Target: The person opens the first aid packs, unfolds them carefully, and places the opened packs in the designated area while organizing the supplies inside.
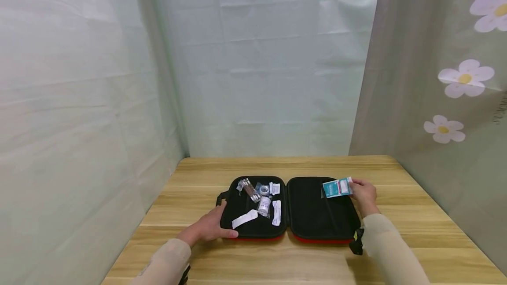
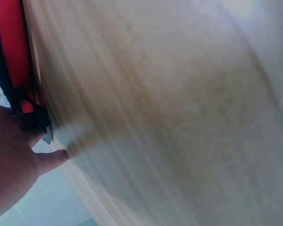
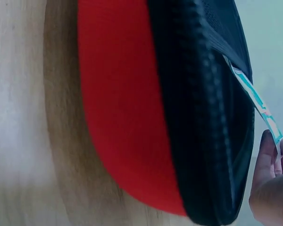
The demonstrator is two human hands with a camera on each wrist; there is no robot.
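A black-lined case with a red shell (image 1: pixel 266 239) lies unfolded flat on the table. My right hand (image 1: pixel 364 195) pinches a flat teal and white packet (image 1: pixel 337 187) by its right end, above the back of the case's right half (image 1: pixel 313 214). In the right wrist view, the packet's other end (image 3: pixel 243 80) passes behind a black edge of the lining. My left hand (image 1: pixel 211 223) rests at the front left corner of the case, thumb along the front rim and fingers spread at the side near the handle (image 1: pixel 222 197). Some left fingertips are hidden in the left wrist view.
In the left half lie a clear pack of brown-tinted vials or swabs (image 1: pixel 250 189), a tape roll (image 1: pixel 264 190), a wrapped white roll (image 1: pixel 264 206) and several white packets (image 1: pixel 244 218). A black strap (image 1: pixel 356 242) hangs at the right front. Curtains (image 1: pixel 277 78) surround the wooden table (image 1: pixel 317 267).
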